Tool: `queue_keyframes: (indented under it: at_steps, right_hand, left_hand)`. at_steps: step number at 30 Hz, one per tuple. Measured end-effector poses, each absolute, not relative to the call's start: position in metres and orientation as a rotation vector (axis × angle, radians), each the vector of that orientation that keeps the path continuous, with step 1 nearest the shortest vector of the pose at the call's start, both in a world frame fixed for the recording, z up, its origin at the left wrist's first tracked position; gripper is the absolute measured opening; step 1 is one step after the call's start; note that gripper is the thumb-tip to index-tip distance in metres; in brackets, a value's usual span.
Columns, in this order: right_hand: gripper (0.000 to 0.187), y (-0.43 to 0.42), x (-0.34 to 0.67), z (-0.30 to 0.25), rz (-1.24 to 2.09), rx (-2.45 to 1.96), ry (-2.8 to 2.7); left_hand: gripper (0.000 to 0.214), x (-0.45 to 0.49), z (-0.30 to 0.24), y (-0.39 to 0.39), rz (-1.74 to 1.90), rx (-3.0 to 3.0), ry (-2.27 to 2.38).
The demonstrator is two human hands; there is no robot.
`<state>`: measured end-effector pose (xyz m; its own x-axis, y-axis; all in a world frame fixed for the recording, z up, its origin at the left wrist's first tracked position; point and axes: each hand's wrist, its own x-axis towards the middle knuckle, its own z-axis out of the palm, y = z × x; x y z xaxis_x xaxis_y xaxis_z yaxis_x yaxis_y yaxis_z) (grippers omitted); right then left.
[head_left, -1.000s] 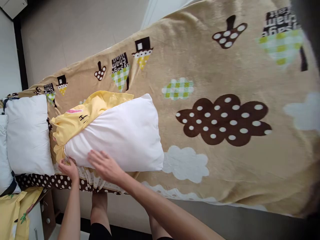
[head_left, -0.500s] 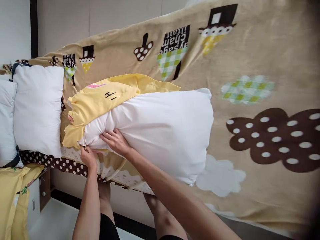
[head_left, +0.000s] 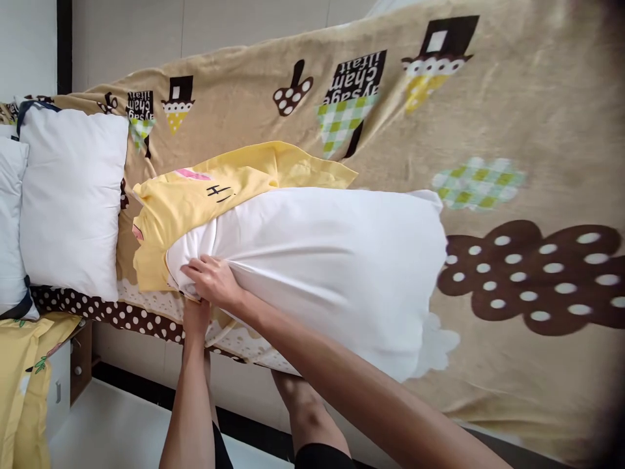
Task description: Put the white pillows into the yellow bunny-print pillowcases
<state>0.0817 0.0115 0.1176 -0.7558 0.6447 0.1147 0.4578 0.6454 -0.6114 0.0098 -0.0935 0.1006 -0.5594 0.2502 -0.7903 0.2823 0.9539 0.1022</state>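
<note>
Left of the grip, a yellow pillowcase (head_left: 159, 212), apparently lettered "Hi", covers the white pillow's (head_left: 322, 260) end; the left hand (head_left: 197, 309) is mostly hidden underneath, hold unclear; the right hand (head_left: 211, 280) clutches the pillow; farther right, inverted blanket (head_left: 561, 143) print reads "ilfait", "cham".

The bed (head_left: 390, 150) is viewed forward and down by a head-worn camera. It is shown side-on, from nearby.

Loose pillow (head_left: 73, 202): white, lying at nine o'clock
Edge pillow (head_left: 10, 221): white, farther out at nine, partly out of view
Blanket (head_left: 390, 150): tan, dotted brown cloud print at three o'clock
Yellow cloth (head_left: 19, 378): hanging at eight o'clock
Cabinet (head_left: 59, 391): white and brown, also toward eight
</note>
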Motion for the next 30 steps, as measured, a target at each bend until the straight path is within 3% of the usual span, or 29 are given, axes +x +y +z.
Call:
queue_keyframes:
  at_steps: [4,9,16,18,20,22,25,27,30]
  right_hand:
    - [0.028,0.009,0.074,0.119,0.911,-0.909,-2.509]
    - [0.019,0.018,0.077,0.12,1.203,-0.479,-2.762]
    - [0.002,-0.02,0.086,0.132,1.265,-0.384,-2.855]
    - [0.013,-0.008,0.11,0.13,1.4,-0.394,-2.633]
    - [0.025,0.017,0.148,0.12,1.466,-0.662,-2.305]
    - [0.034,0.048,0.191,0.102,1.28,-1.204,-2.076]
    - [0.058,0.085,0.237,0.075,1.102,-1.772,-2.136]
    - [0.071,0.098,0.246,0.065,1.143,-1.919,-2.251]
    - [0.064,0.102,0.234,0.069,1.31,-1.942,-2.395]
  left_hand:
    - [0.019,0.011,0.124,-0.096,-0.028,0.3,2.055]
    - [0.023,0.023,0.168,-0.117,0.174,0.504,2.042]
    - [0.017,0.024,0.169,-0.121,-0.364,0.649,2.275]
    - [0.016,0.008,0.166,-0.111,-0.425,0.691,2.356]
    - [0.022,-0.01,0.166,-0.103,-0.481,0.712,2.386]
    - [0.027,-0.022,0.167,-0.096,-0.519,0.739,2.411]
    - [0.022,-0.031,0.167,-0.082,-0.437,0.997,2.547]
    - [0.03,-0.033,0.165,-0.067,-0.318,1.32,2.618]
    - [0.043,-0.037,0.155,-0.031,-0.247,1.715,2.479]
